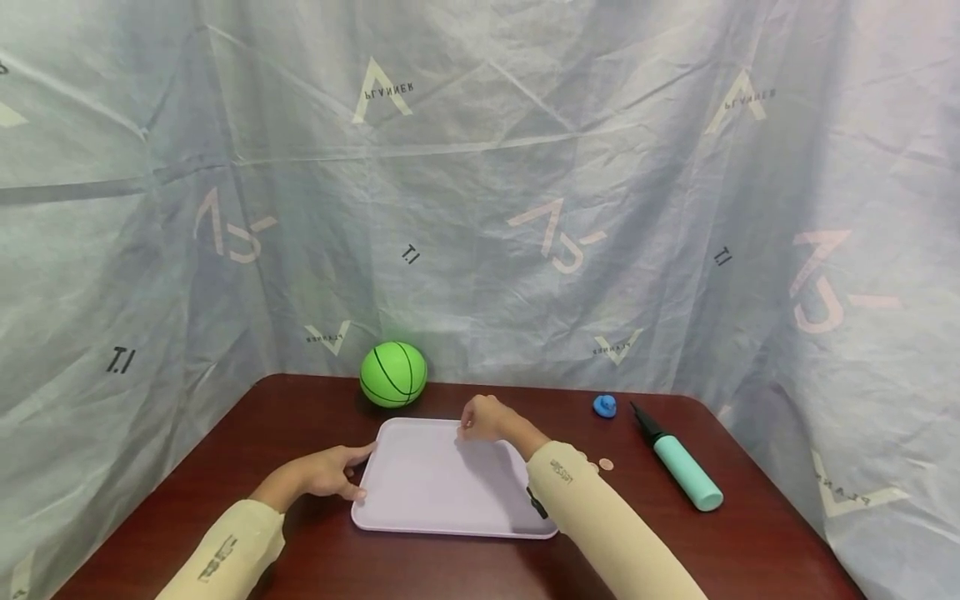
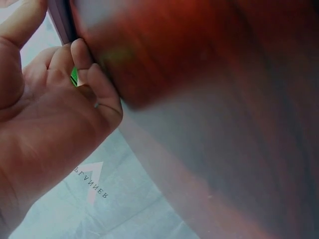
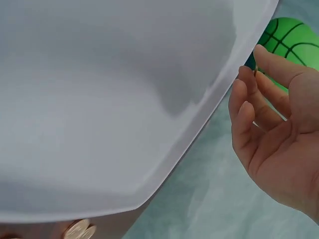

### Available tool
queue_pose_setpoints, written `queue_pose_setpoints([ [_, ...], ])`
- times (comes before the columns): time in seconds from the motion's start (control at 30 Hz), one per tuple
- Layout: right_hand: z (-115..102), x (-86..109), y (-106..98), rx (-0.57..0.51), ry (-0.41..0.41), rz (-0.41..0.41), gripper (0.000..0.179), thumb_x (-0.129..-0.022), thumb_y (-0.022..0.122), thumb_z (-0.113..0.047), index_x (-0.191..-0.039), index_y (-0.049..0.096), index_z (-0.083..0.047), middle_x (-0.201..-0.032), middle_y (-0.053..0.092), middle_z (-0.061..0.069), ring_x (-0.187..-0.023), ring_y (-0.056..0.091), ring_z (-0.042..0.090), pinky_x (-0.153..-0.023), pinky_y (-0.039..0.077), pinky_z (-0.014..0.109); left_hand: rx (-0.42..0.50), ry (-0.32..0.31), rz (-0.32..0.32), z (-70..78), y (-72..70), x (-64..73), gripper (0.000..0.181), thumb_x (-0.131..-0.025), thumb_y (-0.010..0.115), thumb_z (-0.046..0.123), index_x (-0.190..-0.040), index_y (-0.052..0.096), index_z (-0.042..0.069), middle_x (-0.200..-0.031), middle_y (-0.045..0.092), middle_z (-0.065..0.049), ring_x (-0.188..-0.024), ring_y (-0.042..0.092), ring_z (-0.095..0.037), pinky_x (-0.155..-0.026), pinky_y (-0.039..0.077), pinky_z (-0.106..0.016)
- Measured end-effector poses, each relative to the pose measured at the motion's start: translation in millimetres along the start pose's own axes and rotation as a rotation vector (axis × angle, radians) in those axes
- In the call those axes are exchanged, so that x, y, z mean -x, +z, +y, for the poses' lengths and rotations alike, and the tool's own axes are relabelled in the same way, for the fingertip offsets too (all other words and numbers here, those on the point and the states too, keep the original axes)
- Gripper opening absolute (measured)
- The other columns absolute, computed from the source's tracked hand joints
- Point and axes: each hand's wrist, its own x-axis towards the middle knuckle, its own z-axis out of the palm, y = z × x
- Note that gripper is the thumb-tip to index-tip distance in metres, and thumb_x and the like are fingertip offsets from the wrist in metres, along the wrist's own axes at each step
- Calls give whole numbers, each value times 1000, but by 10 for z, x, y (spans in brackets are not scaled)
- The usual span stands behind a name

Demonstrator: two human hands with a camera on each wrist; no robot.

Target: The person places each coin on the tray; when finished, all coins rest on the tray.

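Observation:
A pale lilac tray (image 1: pixel 435 479) lies on the dark red-brown table. My left hand (image 1: pixel 322 472) holds the tray's left edge, with the thumb at the rim near the front and the other fingers farther back along the side. Above the tray's far edge, my right hand (image 1: pixel 486 418) pinches a small coin (image 3: pixel 256 71) between thumb and fingertips; only its thin coppery edge shows in the right wrist view. More copper-coloured coins (image 3: pixel 78 229) lie on the table just beyond the tray's right side, partly hidden by the right sleeve in the head view.
Behind the tray sits a green ball (image 1: pixel 393 374) with black lines. A small blue rubber duck (image 1: pixel 604 406) stands at the back right, beside a turquoise hand pump (image 1: pixel 687 472) with a black nozzle. Grey printed cloth (image 1: pixel 480 208) hangs around the table (image 1: pixel 300 408).

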Motion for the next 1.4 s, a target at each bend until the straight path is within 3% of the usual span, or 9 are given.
queue_pose_setpoints([
  [0.27,-191,-131,45,82,12,-78,15,-88,76,-27,-95,76,-13,-92,70,-3,-89,64,13,-81,52,30,-13,-23,7,26,-4,-15,93,-77,84,14,-152,32,-4,-147,42,-31,-122,54,-44,-102,42,-53],
  [0.47,-225,-198,107,104,68,-96,15,-86,77,-27,-94,76,-15,-95,70,-5,-94,63,13,-83,52,31,-35,-35,9,75,-6,-23,91,-77,84,12,-152,33,-3,-147,43,-30,-121,55,-44,-103,42,-53],
  [0.77,-244,-260,200,30,80,-89,9,-83,80,-24,-89,77,-18,-93,71,-7,-92,63,11,-82,51,27,-31,-36,13,68,1,9,91,-77,84,12,-152,34,-2,-145,45,-30,-120,56,-44,-102,42,-53],
  [1.03,-311,-285,215,-47,107,-117,11,-84,80,-23,-92,77,-16,-89,68,-6,-71,60,10,-64,51,25,-22,-34,12,64,-15,37,91,-77,84,11,-151,34,-3,-145,44,-31,-121,55,-45,-103,41,-54],
  [1.27,-395,-354,245,-44,95,-86,12,-84,80,-26,-90,77,-16,-92,69,-5,-83,59,9,-76,50,25,-8,-28,0,23,-10,3,92,-77,84,12,-152,33,-3,-146,42,-32,-122,54,-46,-103,41,-54],
  [1.4,-430,-390,288,-91,140,-72,14,-82,82,-27,-87,77,-15,-84,68,-4,-73,59,10,-67,51,25,15,-13,-8,-16,7,-23,92,-78,84,12,-152,31,-4,-147,40,-33,-123,53,-47,-102,41,-54],
])
